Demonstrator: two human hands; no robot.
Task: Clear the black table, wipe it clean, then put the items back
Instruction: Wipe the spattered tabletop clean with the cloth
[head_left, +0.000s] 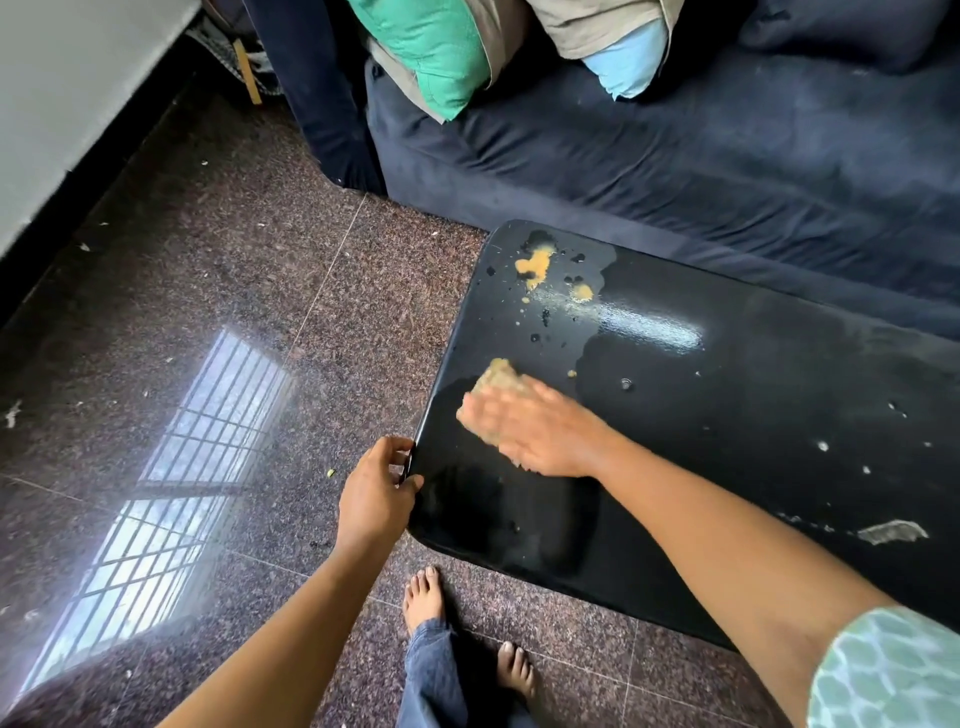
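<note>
The glossy black table (727, 441) fills the right half of the view, with nothing standing on it. Yellow-orange stains (535, 267) and dark droplets mark its far left corner, and a wet sheen covers the left part. My right hand (530, 426) presses flat on a tan sponge-like cloth (498, 376) near the table's left edge; the hand is motion-blurred. My left hand (379, 493) grips the table's left edge near the front corner. Chipped pale spots (891, 531) show on the right front of the tabletop.
A dark blue sofa (675, 145) runs along the far side of the table, with a green cushion (441, 47) and a light blue one (628, 57). Speckled granite floor (208, 312) lies to the left, with scattered crumbs. My bare feet (423, 597) stand by the table's front corner.
</note>
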